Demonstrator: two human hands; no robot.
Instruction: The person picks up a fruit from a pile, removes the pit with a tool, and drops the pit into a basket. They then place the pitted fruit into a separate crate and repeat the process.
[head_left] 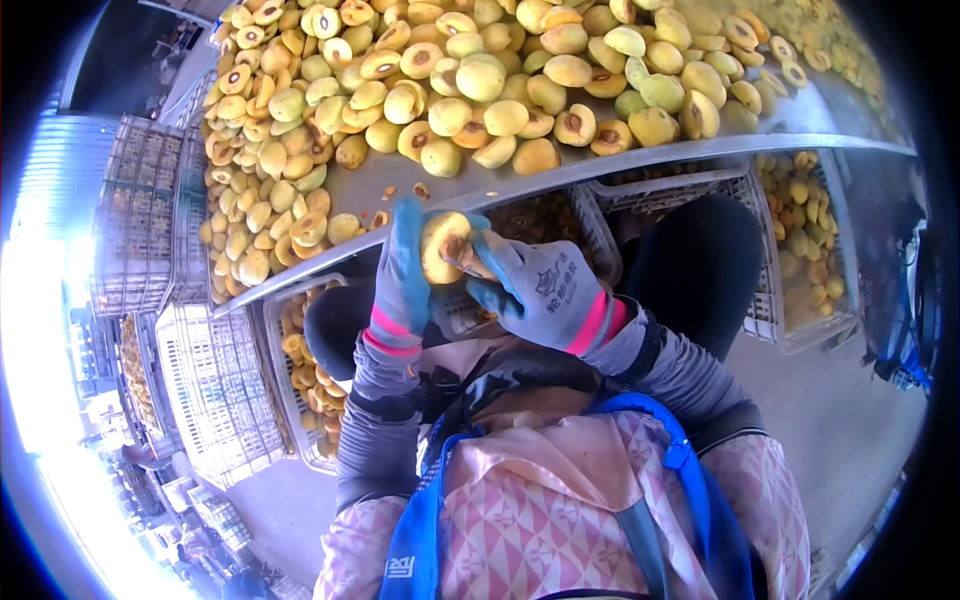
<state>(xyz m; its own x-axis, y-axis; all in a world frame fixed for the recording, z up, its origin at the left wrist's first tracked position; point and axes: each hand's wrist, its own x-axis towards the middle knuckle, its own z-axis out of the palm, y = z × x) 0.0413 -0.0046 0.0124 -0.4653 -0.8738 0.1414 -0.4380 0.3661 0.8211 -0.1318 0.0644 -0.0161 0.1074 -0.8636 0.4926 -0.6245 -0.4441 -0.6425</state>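
Note:
My left hand, in a grey glove with teal fingers and a pink cuff band, is closed on a yellow peach half. The cut face is turned to the right, showing a brown pit hollow. My right hand, gloved the same way, has its fingers curled close against that cut face. A thin, dark piece shows between its fingers at the hollow; I cannot tell what it is. Both hands are just in front of the metal table edge, above my lap.
Many yellow peach halves are heaped on the metal table, with small brown scraps near its edge. Beneath it stand crates, including a crate of peaches at right and another crate at left. White crates are stacked farther left.

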